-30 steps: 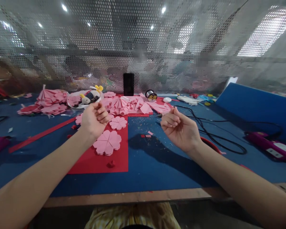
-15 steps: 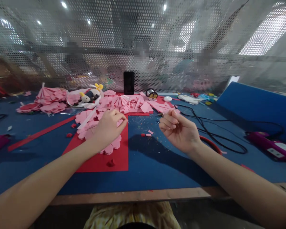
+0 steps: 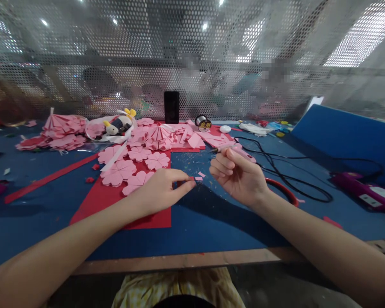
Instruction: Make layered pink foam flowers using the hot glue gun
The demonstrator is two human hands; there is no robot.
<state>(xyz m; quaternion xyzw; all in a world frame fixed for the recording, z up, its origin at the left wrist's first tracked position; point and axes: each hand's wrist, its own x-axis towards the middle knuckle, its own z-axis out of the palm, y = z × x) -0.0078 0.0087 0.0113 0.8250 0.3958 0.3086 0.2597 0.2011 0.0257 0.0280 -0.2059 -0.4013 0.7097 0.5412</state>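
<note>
My left hand (image 3: 162,188) has its thumb and forefinger pinched together beside a small red scrap (image 3: 192,179). Whether they grip this scrap or something finer is too small to tell. A pink paper scrap (image 3: 198,178) lies just past the fingertips. My right hand (image 3: 239,173) is raised with curled fingers and the thumb pressed to the forefinger; what it may hold cannot be made out. Behind that hand lies a pink tool (image 3: 248,156) with a pointed tip. Several pink paper flowers (image 3: 118,172) lie on a red sheet (image 3: 157,220) by my left hand.
On the blue tabletop (image 3: 208,239) stand a black phone (image 3: 171,108) and a spool of line (image 3: 202,123) at the back. Black cables (image 3: 272,171), a red ring-shaped handle (image 3: 285,190) and a purple power strip (image 3: 362,192) lie right. More pink paper (image 3: 64,128) is piled left.
My left hand has moved right from over the pink flowers to the small red scrap, uncovering more flowers. My right hand has stayed nearly where it was. The view has shifted slightly.
</note>
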